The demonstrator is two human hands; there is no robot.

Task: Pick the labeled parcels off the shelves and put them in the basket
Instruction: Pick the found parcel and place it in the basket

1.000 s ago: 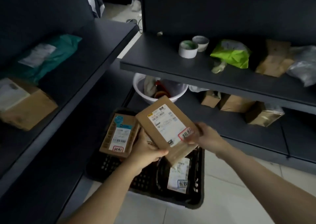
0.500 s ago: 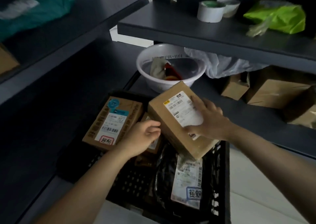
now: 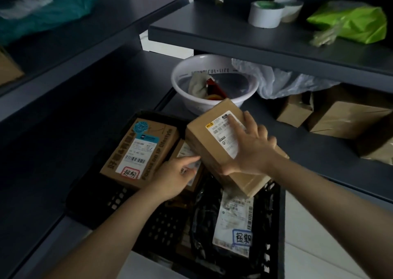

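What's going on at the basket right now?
A person is lowering a brown box into the basket. The right hand holds it from above, fingers spread over its label, and the box is tilted over the parcels inside. The left hand touches a small parcel beside it. A printed box and a black bag lie in the basket.

Dim, shadowy wide-angle view; edges bowed, left side perhaps motion-blurred.
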